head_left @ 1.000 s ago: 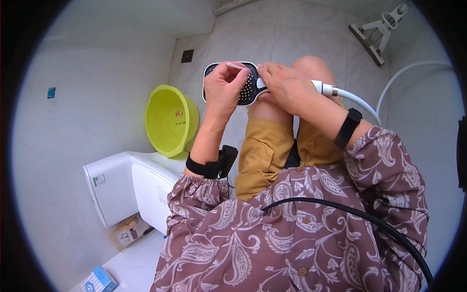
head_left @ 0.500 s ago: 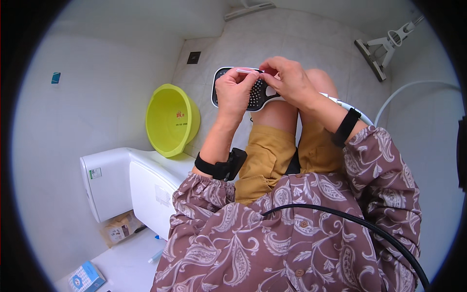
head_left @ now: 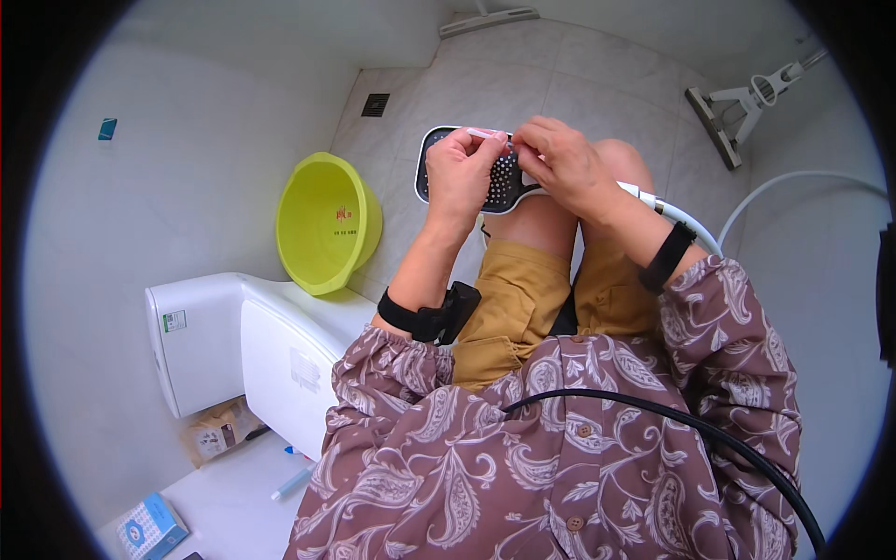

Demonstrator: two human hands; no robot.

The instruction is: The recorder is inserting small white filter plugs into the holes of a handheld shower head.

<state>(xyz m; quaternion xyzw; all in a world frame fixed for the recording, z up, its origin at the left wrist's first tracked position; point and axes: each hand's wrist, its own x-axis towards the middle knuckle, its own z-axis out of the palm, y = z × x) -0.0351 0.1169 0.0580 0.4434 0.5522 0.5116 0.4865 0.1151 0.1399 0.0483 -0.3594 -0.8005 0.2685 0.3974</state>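
Two bare hands, one shower head, one thin white stick. Left hand [head_left: 457,184]: thumb and fingers closed in a pinch on the white stick [head_left: 479,133], over the nozzle face. Right hand [head_left: 571,170]: fingers bunched at the stick's right end; cannot tell if it grips anything. Shower head [head_left: 502,193]: nozzles up, at the knees, partly hidden by the left hand; one white hose [head_left: 693,227] at its handle end. Two dark wrist straps, one per arm. Left side: one yellow-green basin [head_left: 322,224], one white toilet [head_left: 285,359], one blue-and-white box [head_left: 152,528]. One floor drain [head_left: 375,105]. Two floor tools, one top [head_left: 490,21], one upper right [head_left: 717,126].
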